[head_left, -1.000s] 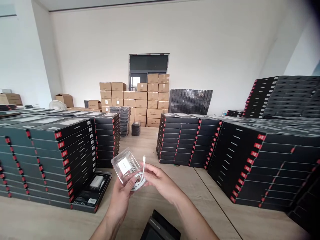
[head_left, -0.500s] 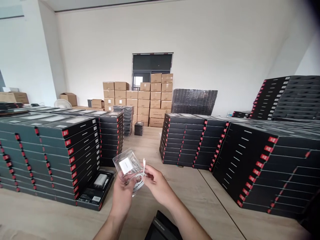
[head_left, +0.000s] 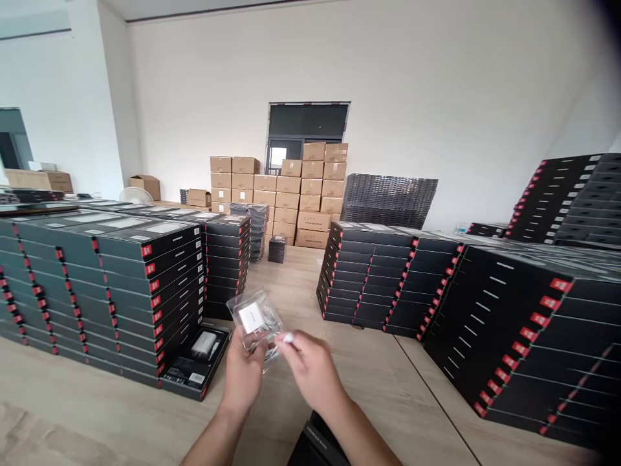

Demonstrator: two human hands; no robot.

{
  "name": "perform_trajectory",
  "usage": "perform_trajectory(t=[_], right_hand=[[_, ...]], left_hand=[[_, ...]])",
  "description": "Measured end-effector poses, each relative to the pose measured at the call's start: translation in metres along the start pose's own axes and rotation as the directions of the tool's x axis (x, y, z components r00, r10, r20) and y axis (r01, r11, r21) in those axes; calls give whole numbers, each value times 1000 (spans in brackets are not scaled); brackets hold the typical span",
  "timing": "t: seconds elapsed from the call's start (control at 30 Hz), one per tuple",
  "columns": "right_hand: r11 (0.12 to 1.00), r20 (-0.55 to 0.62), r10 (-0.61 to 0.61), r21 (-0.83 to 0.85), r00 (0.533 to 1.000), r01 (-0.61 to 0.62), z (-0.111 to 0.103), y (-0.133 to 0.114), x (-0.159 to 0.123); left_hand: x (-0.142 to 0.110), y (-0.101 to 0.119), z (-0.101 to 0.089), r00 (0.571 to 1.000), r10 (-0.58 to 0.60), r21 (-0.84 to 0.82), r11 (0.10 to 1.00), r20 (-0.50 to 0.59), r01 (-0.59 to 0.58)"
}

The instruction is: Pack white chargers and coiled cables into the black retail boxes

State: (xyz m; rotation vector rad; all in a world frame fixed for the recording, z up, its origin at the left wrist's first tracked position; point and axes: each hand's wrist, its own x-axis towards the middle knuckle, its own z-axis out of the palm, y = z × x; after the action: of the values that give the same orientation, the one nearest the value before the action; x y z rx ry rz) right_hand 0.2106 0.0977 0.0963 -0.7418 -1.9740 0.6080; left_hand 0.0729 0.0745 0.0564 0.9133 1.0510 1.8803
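Note:
My left hand [head_left: 245, 372] is closed round the lower edge of a clear plastic tray [head_left: 270, 303]. Lying in that tray is a white charger [head_left: 251, 317], with a pale coiled cable partly visible beside it. My right hand [head_left: 310, 362] pinches a white charging cable [head_left: 288, 337] near its connector, right against the tray's edge; the rest of this cable is mostly hidden by my fingers. Below my right wrist, a black box [head_left: 317, 443] shows in part on the table.
Tall stacks of black boxes with red tabs stand at left [head_left: 111, 285] and right [head_left: 485, 310]. An open black box [head_left: 196, 366] with a white charger inside lies by the left stack. Cardboard cartons [head_left: 291, 194] are piled at the back. A seam crosses the wooden table [head_left: 373, 388].
The view has swung left, so the surroundings shift rightward. My right hand has turned over the cable; its connector, upright before, now sits low between my fingers. The left hand keeps the tray.

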Motion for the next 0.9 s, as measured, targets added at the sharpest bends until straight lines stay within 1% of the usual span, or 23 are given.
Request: perform_trajectory(t=[0.03, 0.07, 0.1, 0.13, 0.2, 0.3, 0.37, 0.43, 0.5, 0.57, 0.63, 0.7, 0.8, 0.9], right_hand=[[990, -61, 113, 88, 992, -107, -1, 3, 2], [966, -103, 213, 175, 972, -193, -2, 6, 4], [936, -121, 287, 247, 950, -251, -4, 9, 6], [910, -123, 335, 298, 934, -287, -6, 12, 7], [883, -110, 368, 351, 923, -311, -10, 14, 9], [869, -74, 370, 381, 926, -316, -12, 10, 8], [865, -33, 361, 385, 932, -322, -9, 7, 8], [870, -21, 342, 385, 939, -309, -5, 6, 8], [875, -47, 330, 390, 943, -286, -1, 5, 8], [870, -91, 336, 412, 937, -272, 2, 5, 9], [863, -130, 341, 437, 931, -255, 4, 3, 9], [876, -185, 318, 432, 930, -214, 5, 0, 8], [929, -269, 243, 341, 932, -144, 6, -3, 5], [986, -301, 124, 148, 945, -82, 8, 1, 2]], left_hand=[[-2, 1, 3, 999, 1, -16, 1000, 38, 0], [-4, 3, 5, 997, -5, -34, 999, 79, 8], [-7, 4, 7, 993, -18, -52, 998, 119, 24], [-8, 5, 9, 988, -34, -69, 997, 152, 45], [-11, 7, 10, 980, -67, -103, 991, 189, 87], [-10, 12, 9, 972, -94, -202, 970, 214, 138], [-9, 15, 7, 968, -142, -279, 940, 209, 198], [-8, 17, 7, 960, -195, -360, 897, 199, 256], [-8, 20, 7, 956, -208, -430, 858, 206, 280], [-9, 22, 7, 952, -197, -472, 834, 233, 287], [-11, 24, 7, 943, -196, -485, 819, 269, 308], [-13, 24, 7, 936, -196, -484, 814, 293, 322], [-15, 23, 7, 929, -199, -471, 817, 311, 332], [-17, 23, 9, 926, -188, -470, 818, 326, 331]])
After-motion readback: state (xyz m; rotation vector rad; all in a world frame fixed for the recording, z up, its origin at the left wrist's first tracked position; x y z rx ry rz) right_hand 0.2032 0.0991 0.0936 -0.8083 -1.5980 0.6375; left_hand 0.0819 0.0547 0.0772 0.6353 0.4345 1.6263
